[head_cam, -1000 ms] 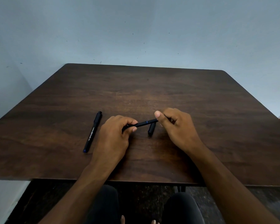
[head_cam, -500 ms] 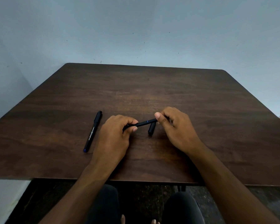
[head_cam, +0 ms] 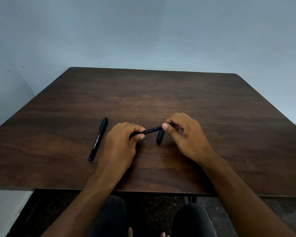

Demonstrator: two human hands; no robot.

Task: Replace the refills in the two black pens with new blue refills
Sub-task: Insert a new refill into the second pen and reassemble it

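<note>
I hold one black pen [head_cam: 150,130] between both hands, just above the table. My left hand [head_cam: 121,144] grips its barrel end. My right hand [head_cam: 183,134] pinches its front end between thumb and fingers, and a thin tip shows past the thumb. A black cap [head_cam: 160,136] lies on the table just below the held pen. A second black pen [head_cam: 98,139], capped and with a blue end, lies on the table to the left of my left hand.
The dark wooden table [head_cam: 161,93] stands against a pale blue wall. Its near edge runs just above my knees. No refills are in view.
My right hand has shifted its fingers a little at the pen's front end, and the thin tip now shows. The left hand and the pen on the table have stayed put.
</note>
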